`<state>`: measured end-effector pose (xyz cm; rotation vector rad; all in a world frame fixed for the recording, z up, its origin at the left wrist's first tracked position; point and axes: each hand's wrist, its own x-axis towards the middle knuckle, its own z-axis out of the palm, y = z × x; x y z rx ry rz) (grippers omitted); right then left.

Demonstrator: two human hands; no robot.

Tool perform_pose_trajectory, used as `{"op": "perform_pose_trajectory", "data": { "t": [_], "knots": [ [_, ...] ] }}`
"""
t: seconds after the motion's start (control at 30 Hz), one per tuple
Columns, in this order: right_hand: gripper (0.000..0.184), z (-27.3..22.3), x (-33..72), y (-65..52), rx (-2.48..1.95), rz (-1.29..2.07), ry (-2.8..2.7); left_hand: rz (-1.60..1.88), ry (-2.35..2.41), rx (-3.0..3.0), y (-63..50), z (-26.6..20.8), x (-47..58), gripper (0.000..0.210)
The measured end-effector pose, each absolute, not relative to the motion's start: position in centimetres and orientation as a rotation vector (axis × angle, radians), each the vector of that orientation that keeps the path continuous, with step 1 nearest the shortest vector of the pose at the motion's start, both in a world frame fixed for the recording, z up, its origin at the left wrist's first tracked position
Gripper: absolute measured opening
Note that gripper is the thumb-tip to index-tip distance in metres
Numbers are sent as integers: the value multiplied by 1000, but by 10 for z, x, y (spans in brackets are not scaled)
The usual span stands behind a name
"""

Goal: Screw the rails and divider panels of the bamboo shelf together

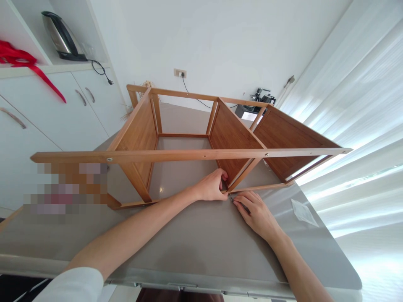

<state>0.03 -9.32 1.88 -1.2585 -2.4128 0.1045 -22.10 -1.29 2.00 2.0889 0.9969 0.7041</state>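
Note:
A brown wooden shelf unit lies on its side across the grey table, with several boards held between its long rails. My left hand reaches under the upper rail. Its fingers curl around the lower rail where the middle board meets it. Close by on the right, my right hand is closed in a pinch at the outer face of that joint. A tiny dark metal piece shows at its fingertips, too small to name. Screw heads show in the upper rail.
The grey table bears a clear plastic bag on the right. An electric kettle and red ribbon occupy the cabinet at left. Behind the unit are a black appliance and a wall socket. White curtains hang right.

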Motion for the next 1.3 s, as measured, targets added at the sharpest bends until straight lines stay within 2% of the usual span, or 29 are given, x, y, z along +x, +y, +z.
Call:
{"op": "perform_pose_trajectory", "data": {
  "t": [0.37,0.9,1.3],
  "knots": [
    [22,27,-4,-98,-1282,-109,-2405,683,996,2110,-13,23,-221,50],
    [24,24,-8,-97,-1325,-201,-2432,693,1029,2131,-14,24,-221,47],
    [17,25,-13,-98,-1314,-292,-2423,723,974,2130,-14,23,-223,47]
  ]
}}
